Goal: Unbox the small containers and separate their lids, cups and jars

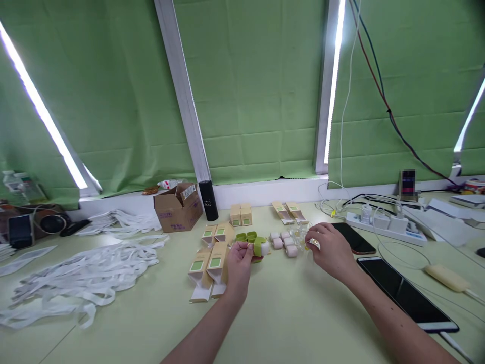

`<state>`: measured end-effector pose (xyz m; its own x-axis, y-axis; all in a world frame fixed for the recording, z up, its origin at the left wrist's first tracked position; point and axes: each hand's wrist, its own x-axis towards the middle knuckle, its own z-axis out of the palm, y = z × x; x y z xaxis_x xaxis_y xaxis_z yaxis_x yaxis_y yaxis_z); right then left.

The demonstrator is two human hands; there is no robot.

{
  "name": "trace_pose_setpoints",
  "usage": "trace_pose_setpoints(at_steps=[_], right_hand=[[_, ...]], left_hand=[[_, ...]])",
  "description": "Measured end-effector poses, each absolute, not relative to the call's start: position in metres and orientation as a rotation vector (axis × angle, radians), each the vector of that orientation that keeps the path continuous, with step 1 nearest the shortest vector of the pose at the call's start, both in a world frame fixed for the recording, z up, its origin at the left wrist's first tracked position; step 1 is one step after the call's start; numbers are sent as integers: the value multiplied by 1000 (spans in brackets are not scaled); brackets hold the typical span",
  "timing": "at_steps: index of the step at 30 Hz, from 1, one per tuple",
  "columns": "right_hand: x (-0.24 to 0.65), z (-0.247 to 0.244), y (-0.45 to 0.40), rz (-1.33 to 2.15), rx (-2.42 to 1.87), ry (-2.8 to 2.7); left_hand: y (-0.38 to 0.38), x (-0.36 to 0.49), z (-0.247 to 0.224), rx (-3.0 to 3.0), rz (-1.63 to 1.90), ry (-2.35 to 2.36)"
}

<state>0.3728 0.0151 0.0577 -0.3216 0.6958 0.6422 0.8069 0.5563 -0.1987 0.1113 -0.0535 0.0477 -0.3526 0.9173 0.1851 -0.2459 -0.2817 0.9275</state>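
Observation:
My left hand point(240, 265) pinches a green holder point(259, 246) with a white round piece point(265, 247) at its right side. Beyond it sit other green pieces point(246, 236). My right hand point(322, 247) is closed on a small clear piece point(313, 243), beside a pile of clear items point(297, 236). Between my hands stand several pale pink-white cylinders point(291, 251). Left of my left hand lie open kraft boxes point(200, 263) with green labels.
Two closed kraft boxes point(240, 215) and two flat ones point(282, 213) stand farther back. Around are a cardboard box point(177, 208), black bottle point(208, 200), white straps point(87, 268), phone point(354, 237), tablet point(405, 290) and power strip point(386, 228) with cables.

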Motion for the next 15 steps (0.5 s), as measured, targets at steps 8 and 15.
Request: trace_pose_setpoints(at_steps=[8,15], right_hand=[[372,43,20,-244,-1328,-2192],[374,35,26,-265,-1343,-2169]], left_hand=[[-58,113,52,985,1744,1087],[-56,114,50,981,1728,1096]])
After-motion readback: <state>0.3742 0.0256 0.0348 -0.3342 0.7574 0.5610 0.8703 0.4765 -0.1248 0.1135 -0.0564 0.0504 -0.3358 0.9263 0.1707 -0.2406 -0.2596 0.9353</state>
